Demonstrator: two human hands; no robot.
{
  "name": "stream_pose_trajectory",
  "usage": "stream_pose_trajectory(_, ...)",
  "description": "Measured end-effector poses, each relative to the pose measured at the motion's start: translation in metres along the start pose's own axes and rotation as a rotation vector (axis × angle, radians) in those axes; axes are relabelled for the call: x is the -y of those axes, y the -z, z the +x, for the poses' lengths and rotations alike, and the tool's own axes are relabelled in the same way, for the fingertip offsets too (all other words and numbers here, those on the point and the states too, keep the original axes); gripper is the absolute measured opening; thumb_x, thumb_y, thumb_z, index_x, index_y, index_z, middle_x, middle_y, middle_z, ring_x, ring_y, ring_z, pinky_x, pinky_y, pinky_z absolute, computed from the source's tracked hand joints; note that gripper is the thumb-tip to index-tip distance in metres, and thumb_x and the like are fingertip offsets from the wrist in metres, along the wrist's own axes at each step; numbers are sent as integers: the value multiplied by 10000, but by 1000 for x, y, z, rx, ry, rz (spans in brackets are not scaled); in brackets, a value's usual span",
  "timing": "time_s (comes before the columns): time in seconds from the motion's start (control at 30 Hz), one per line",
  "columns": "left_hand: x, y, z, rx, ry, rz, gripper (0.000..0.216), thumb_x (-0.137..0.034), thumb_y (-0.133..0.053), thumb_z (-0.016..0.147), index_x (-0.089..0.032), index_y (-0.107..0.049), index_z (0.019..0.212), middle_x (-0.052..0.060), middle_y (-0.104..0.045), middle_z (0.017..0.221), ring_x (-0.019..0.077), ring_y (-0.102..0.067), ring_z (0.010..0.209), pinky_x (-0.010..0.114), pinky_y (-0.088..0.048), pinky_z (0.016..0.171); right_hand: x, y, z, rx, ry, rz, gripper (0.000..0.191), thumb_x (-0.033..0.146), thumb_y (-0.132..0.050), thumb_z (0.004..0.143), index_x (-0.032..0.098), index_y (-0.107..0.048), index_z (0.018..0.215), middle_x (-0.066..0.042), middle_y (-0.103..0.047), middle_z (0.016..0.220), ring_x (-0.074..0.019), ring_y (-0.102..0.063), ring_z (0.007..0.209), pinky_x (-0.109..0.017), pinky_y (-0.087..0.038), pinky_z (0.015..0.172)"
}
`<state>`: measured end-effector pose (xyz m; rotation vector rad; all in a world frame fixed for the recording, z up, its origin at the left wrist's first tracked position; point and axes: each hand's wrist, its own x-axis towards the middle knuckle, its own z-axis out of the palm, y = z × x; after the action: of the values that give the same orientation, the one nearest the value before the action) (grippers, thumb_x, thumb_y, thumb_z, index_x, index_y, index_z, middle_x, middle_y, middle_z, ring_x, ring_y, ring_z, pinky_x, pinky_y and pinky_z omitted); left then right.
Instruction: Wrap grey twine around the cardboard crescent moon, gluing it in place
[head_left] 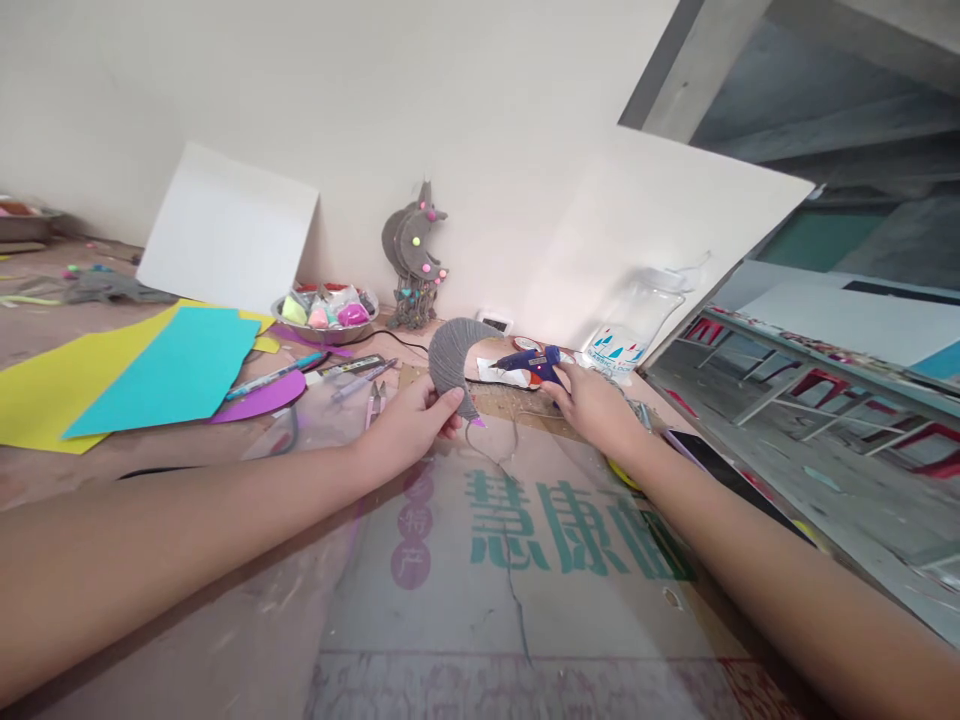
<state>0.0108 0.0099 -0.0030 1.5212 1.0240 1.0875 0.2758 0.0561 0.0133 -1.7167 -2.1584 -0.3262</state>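
Between the thumb and fingers of my left hand (416, 415) is a crescent moon (450, 355) wrapped in grey yarn. Its lower tip shows a bit of bare purple. From that end a loose grey yarn strand (508, 560) trails down over the printed plastic sheet (585, 620). My right hand (596, 405) is closed around a dark blue glue gun (532, 365), its nozzle pointing left toward the crescent but apart from it. Against the wall behind stands a finished-looking grey moon ornament (415, 255) with coloured balls on it.
Left lie yellow card (45, 400), turquoise card (169, 370), pens (274, 375) and a purple cutout (262, 398). A metal bowl (324, 330) of coloured pompoms or clay stands behind them. Snips (375, 402) lie beside my left hand. A glass jar (630, 320) and a phone (735, 480) are right.
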Motion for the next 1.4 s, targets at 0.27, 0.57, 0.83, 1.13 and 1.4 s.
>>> stream_pose_trajectory(0.27,-3,1,-1,-7,-58,53,247,-383,-472,861,-174,-516,739,9,-606,672,130,-587,636,253,-469,624,68,21,-51,22,265,147,406,484,-471,875,199,-617,1124,-90,-640,1146,-255,-569,1074,-418,-430,950)
stream_pose_trajectory(0.57,6,2,3,16,-84,2,236,-387,-486,859,-169,-498,770,21,-633,700,125,-608,650,253,-487,635,97,9,-66,231,321,514,241,323,-425,927,214,-621,841,-15,-668,825,-142,-612,817,-293,-460,866)
stream_pose_trajectory(0.83,5,0,1,102,-38,45,201,-369,-499,839,-188,-506,753,-3,-611,659,123,-580,600,243,-452,564,96,16,-67,80,200,570,225,272,-412,920,211,-625,880,-9,-677,792,-139,-616,719,-229,-465,672)
stream_pose_trajectory(1.13,4,1,-2,117,-57,58,478,-309,-568,788,-194,-430,1231,-33,-597,693,123,-588,581,245,-449,546,92,12,-68,-11,207,586,188,248,-460,904,188,-637,882,-20,-687,809,-132,-618,716,-217,-463,666)
stream_pose_trajectory(1.4,6,-1,-2,323,-47,166,296,-416,-517,820,-158,-628,915,28,-641,767,144,-607,728,270,-473,678,94,16,-67,-36,184,604,179,248,-461,901,188,-627,873,-12,-660,751,-127,-587,678,-221,-441,643)
